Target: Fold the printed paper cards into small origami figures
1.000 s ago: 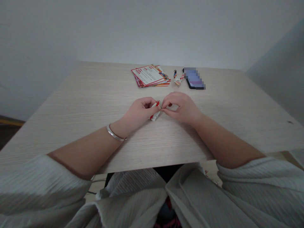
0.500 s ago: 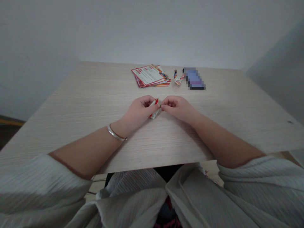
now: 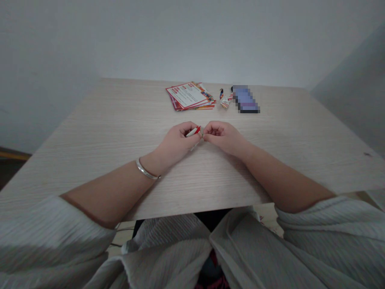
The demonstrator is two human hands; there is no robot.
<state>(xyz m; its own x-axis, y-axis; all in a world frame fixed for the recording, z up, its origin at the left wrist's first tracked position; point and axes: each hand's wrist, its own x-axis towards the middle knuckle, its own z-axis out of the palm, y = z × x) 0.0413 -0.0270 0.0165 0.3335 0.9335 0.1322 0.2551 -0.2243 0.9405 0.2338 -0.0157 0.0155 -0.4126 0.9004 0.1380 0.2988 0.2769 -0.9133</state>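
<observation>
A small folded piece of red and white paper (image 3: 194, 131) sits between my two hands at the middle of the wooden table (image 3: 120, 128). My left hand (image 3: 176, 142), with a silver bracelet on its wrist, is curled round the paper's left side. My right hand (image 3: 224, 136) has its fingers closed and pinches the paper's right end. Both hands rest on the tabletop, and most of the paper is hidden inside the fingers.
At the far side of the table lies a stack of red-bordered printed sheets (image 3: 189, 96). Next to it sits a small folded paper figure (image 3: 224, 99) and a dark phone (image 3: 246, 100). A pale wall rises behind the table.
My right hand's fingers have curled in tighter and its wrist has dropped flatter. The folded paper has turned so that less of it shows below my left thumb.
</observation>
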